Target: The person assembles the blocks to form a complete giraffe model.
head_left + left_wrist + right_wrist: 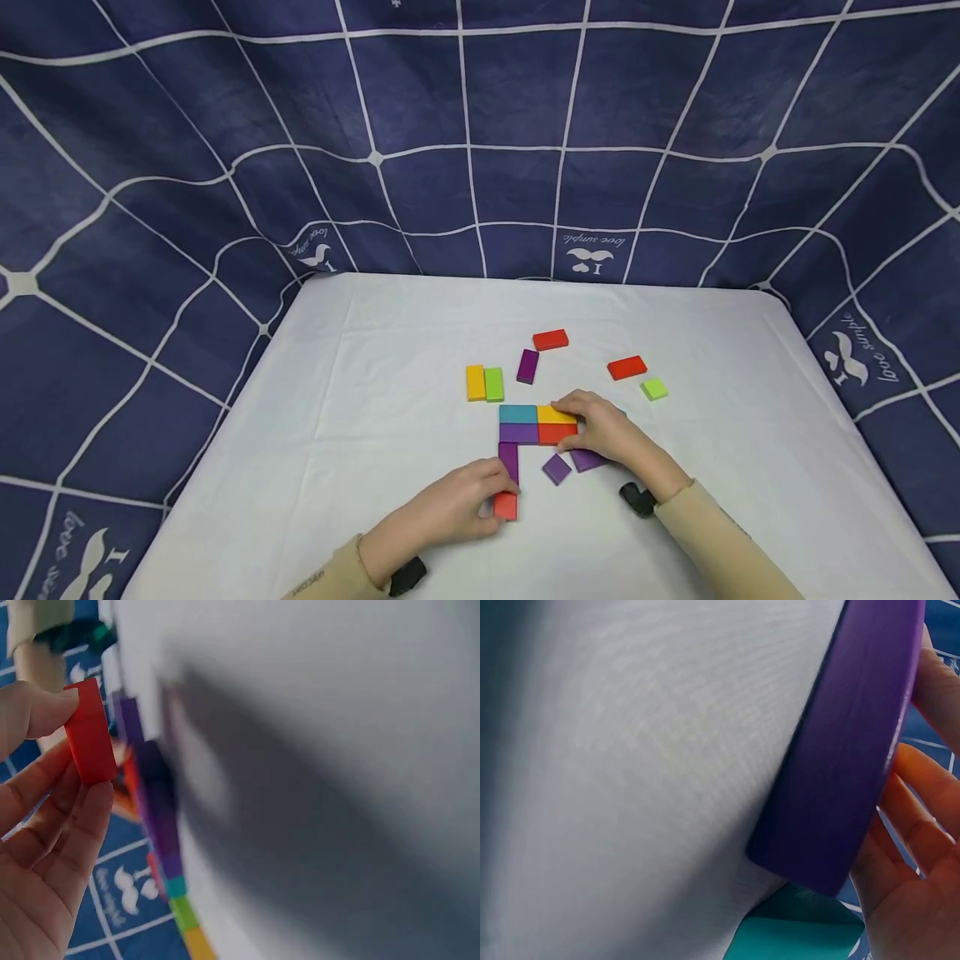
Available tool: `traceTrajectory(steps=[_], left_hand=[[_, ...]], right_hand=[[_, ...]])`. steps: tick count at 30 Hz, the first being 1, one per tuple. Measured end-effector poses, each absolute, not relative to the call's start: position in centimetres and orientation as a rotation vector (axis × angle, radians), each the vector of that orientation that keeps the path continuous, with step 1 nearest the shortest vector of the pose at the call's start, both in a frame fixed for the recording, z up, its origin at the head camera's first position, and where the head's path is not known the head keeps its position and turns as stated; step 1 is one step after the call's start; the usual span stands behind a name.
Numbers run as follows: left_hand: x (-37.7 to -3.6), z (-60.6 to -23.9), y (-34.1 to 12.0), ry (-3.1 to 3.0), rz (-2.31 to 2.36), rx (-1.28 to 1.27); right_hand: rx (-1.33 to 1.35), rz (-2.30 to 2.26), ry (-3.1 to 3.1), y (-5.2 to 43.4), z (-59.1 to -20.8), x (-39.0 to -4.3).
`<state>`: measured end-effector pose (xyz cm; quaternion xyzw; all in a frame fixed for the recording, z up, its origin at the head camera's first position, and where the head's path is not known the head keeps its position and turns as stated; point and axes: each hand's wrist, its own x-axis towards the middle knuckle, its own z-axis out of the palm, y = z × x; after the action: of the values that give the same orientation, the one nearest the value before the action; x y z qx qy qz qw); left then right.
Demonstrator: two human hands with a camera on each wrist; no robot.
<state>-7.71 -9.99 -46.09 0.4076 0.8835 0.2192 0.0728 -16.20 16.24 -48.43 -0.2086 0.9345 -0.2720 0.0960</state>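
My left hand (465, 500) pinches a red block (91, 735) between thumb and fingertips, at the lower end of an upright dark purple block (508, 458). That block's top meets a two-row rectangle: teal (517, 414) and yellow (551, 414) above, purple (519, 433) and red (557, 434) below. With my right hand (603, 429) I grip the rectangle's right end, thumb at the red block's near edge and fingers over the yellow one. A purple square (557, 468) and a longer purple block (587, 459), partly covered by this hand, lie just below.
Beyond the rectangle lie a yellow block (476, 383) beside a light green one (493, 384), a dark purple block (528, 367) and a red block (551, 340). To the right are another red block (627, 367) and a light green square (655, 389). Dark blue cloth surrounds the white table (390, 333).
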Motion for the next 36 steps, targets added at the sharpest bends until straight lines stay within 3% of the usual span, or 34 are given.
traceTrajectory(steps=[8, 36], left_hand=[[-7.5, -47.0, -9.5, 2.707, 0.426, 1.385], [-9.0, -47.2, -9.1, 2.827, 0.436, 1.222]], right_hand=[[-0.601, -0.815, 2.759, 16.2, -48.5, -16.2], [-0.591, -0.815, 2.739, 16.2, -48.3, -16.4]])
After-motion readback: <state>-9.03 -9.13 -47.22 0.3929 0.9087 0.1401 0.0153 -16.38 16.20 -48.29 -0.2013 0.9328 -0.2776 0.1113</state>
